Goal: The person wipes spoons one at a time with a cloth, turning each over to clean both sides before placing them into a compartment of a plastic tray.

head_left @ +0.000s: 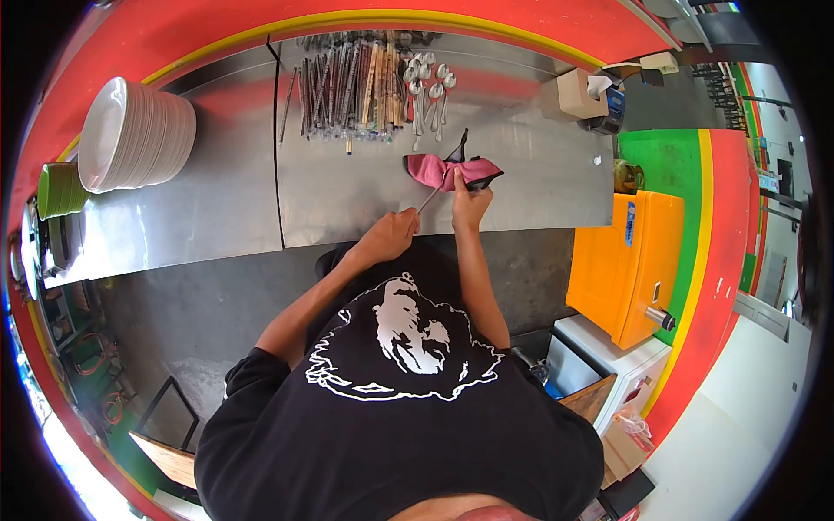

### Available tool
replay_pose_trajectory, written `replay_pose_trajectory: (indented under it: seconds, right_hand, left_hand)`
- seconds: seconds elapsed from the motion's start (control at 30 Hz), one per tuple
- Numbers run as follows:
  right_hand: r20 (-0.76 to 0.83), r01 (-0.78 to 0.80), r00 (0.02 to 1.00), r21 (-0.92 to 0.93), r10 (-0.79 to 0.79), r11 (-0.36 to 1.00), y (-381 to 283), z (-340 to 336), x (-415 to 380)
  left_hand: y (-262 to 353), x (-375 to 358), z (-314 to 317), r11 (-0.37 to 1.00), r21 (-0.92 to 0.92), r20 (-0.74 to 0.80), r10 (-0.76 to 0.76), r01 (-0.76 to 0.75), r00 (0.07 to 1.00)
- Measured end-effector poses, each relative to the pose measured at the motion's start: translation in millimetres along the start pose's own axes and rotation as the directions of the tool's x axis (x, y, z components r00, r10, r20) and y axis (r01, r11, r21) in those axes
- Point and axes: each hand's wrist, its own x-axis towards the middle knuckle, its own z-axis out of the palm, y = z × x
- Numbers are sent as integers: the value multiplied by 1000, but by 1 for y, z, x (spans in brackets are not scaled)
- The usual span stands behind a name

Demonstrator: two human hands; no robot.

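**Head view: two-handed hold near twelve o'clock**

Your left hand (pixel 393 233) is clamped on a slim metal utensil (pixel 427 201), its far end hidden by the pink cloth (pixel 434 172). Your right hand (pixel 472 206) grips that cloth, thumb on top, over the steel counter (pixel 547 191). From the cloth, spoons (pixel 435 90) lie near twelve o'clock, chopsticks (pixel 347 87) at ten, stacked plates (pixel 143 139) at nine.

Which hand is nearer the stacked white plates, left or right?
Left. The left hand is to the right of the white plates; the right hand, holding the pink cloth, is farther that way.
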Motion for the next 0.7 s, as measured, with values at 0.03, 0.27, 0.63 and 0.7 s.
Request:
replay_pose_trajectory:
  seconds: [0.03,0.27,0.63,0.7]
  right_hand:
    - [1,112,994,-126,-113,986,-3,-1,0]
    - [-80,-241,955,354,286,904,-1,-40,45]
    - [209,-305,939,140,273,942,-19,-43,10]
    - [135,-308,947,131,291,942,-17,-42,9]
  left_hand:
    - [0,0,3,1000,-4,-9,-2,2,1000]
    - [2,-5,25,973,-231,-65,-29,14,997]
    - [7,9,33,983,-182,9,27,-25,1000]
    - [7,9,35,990,-139,17,32,-29,999]
